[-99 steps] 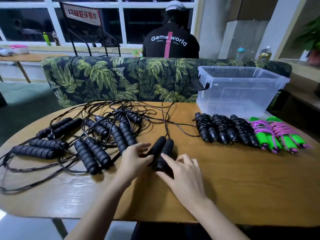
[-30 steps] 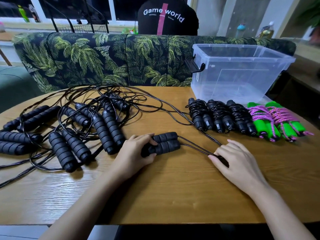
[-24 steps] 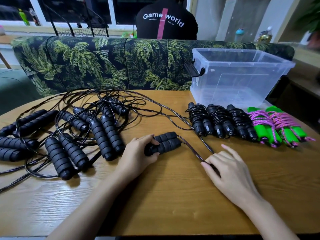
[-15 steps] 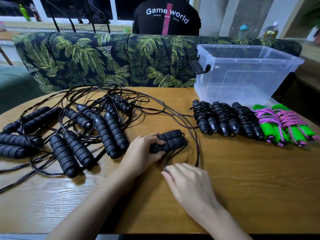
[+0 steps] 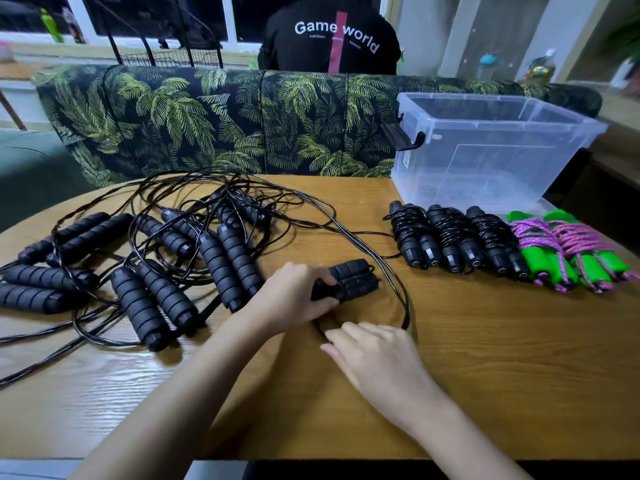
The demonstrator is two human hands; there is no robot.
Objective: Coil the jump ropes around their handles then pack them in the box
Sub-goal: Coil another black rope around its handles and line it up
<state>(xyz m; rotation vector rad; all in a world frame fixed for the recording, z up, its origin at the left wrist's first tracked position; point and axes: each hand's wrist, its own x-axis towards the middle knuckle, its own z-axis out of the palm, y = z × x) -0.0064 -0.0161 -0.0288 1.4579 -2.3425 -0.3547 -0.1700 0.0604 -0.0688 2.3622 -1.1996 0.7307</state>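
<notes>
My left hand grips a pair of black foam handles lying side by side on the wooden table. Their thin black rope curves round the right end of the handles and runs under my right hand, which holds it just in front of the handles. To the right lie three coiled black ropes and two green-handled ropes wound with pink cord. The clear plastic box stands behind them with nothing visible in it.
A tangle of several uncoiled black ropes covers the left half of the table. A palm-print sofa back runs along the far edge. A person in a black shirt sits behind it, facing away.
My right hand has swept from the right side back to just in front of the handles, drawing the rope into a loop round their right end. My left hand has kept its grip.
</notes>
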